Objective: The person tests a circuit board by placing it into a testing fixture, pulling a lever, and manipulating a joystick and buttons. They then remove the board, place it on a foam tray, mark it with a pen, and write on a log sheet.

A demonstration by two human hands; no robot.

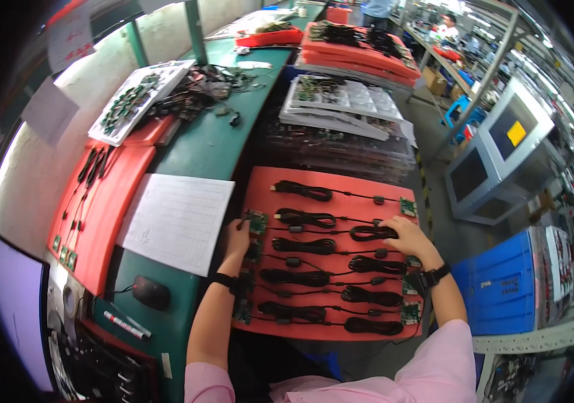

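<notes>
Green edges the left hand [236, 236]: its fingers, drawn narrow, touch a circuit board [258, 222], though I cannot tell whether they grip it. Rightward on the red foam sheet [342, 180], a black cable coil [367, 234] sits between the right hand's [406, 236] thumb and fingers.

Blk cables [304, 246], grn PCBs [408, 207], red mat [361, 207]; pink sleeves [438, 363]; wht paper [176, 218], gridded.

A green workbench [196, 144], circuit boards [257, 220] and coiled cables [362, 234] mark an electronics workshop.
</notes>
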